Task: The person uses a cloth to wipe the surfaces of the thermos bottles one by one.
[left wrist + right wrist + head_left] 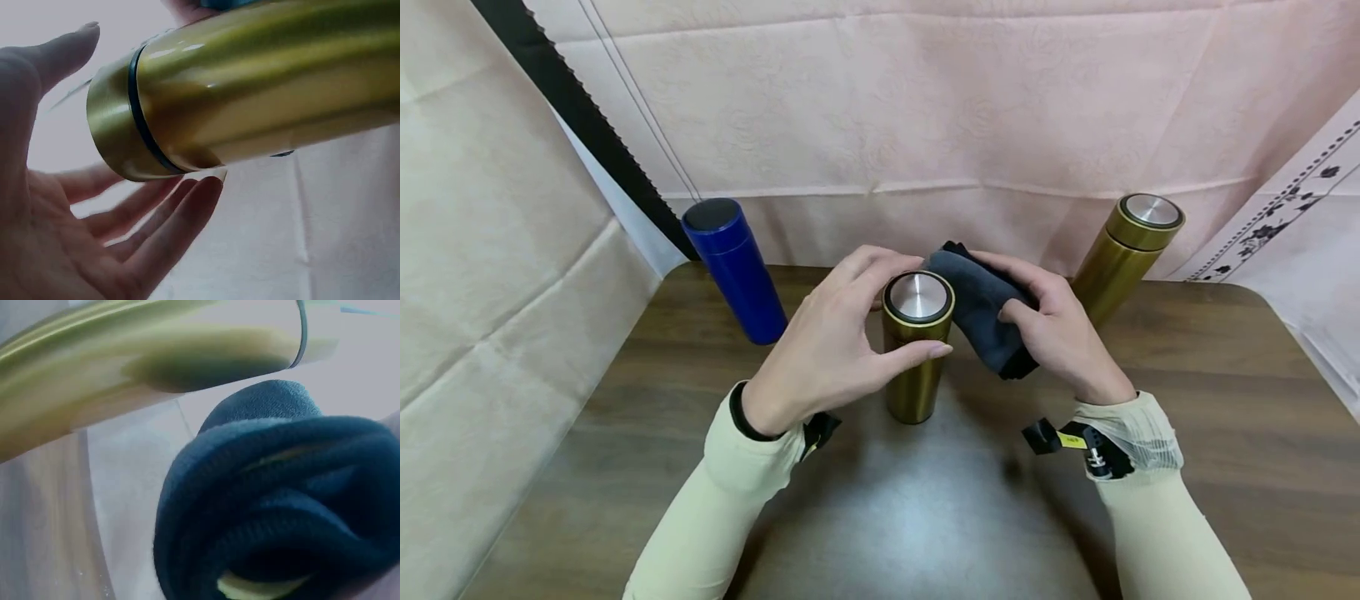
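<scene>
A gold thermos flask (913,392) with a silver-topped lid stands upright on the table in front of me. My left hand (842,342) curves loosely about its upper part, thumb in front and fingers behind. In the left wrist view a gap shows between the thumb (72,53) and the lid (112,125), while the fingertips lie right at the flask's side. Just right of the flask, my right hand (1060,333) grips a folded dark grey cloth (977,300) with black edges. The right wrist view shows the cloth's layered folds (269,494) close beside the flask.
A blue thermos flask (733,267) stands at the back left of the wooden table (925,517). Another gold flask (1120,258) stands at the back right, behind my right hand. Pale pink cloth (925,108) hangs along the table's far edge.
</scene>
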The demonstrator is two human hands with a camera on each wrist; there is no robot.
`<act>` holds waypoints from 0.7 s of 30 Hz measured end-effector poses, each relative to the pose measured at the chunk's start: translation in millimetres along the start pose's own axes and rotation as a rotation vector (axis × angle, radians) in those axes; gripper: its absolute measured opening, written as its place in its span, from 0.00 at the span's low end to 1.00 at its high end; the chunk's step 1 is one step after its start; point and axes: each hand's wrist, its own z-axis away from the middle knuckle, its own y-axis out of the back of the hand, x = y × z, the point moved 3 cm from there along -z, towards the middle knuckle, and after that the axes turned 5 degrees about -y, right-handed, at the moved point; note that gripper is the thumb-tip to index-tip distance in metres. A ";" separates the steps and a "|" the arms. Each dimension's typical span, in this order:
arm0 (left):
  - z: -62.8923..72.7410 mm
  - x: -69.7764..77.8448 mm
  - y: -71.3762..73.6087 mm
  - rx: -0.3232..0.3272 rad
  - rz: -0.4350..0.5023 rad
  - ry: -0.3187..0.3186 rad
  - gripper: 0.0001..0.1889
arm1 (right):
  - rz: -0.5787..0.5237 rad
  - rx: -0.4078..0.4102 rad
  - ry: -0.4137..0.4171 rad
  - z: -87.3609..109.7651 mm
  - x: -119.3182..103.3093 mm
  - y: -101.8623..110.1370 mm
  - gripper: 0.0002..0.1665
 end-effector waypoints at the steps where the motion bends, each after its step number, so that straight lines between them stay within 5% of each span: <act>1: 0.2 1.7 -0.3 0.021 -0.028 0.014 0.36 | -0.007 -0.007 0.020 0.4 -1.2 -0.2 0.42; 5: 0.0 5.8 -1.3 0.079 -0.037 0.044 0.31 | -0.044 -0.060 0.083 1.4 -3.4 -5.9 0.43; 12: -1.0 11.6 -0.4 0.082 -0.056 0.020 0.31 | -0.093 -0.163 0.177 -4.2 -1.0 -26.8 0.41; 21: -1.0 9.3 -3.1 0.051 0.058 0.001 0.29 | -0.083 -0.308 0.071 -14.4 30.6 -48.2 0.29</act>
